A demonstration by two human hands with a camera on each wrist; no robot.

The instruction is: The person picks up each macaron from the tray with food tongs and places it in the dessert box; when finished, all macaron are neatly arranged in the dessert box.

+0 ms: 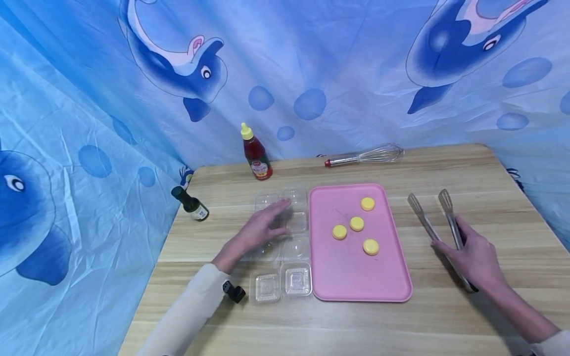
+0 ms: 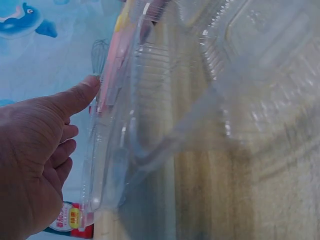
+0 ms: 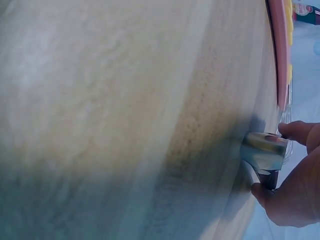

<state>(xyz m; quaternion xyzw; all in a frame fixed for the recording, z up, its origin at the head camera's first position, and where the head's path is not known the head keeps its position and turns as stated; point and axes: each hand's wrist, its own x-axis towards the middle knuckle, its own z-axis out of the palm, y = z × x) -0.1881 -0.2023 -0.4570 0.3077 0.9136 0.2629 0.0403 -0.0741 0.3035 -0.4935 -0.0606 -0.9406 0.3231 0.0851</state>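
"What is filling the table (image 1: 338,326)?"

"A pink tray (image 1: 338,277) is lying near the middle, and two columns of clear boxes (image 1: 267,288) are standing just along its left side."

"And the tongs (image 1: 427,225)?"

"They're pointing toward the back, right of the tray, their arms spreading apart. The right hand (image 1: 478,259) is gripping them."

"What's the left hand (image 1: 262,227) doing?"

"It's reaching over the boxes, fingers extending loosely, gripping nothing; I can't tell whether it's touching them."

"Anything smaller?"

"Four yellow discs (image 1: 356,224) are resting on the tray."
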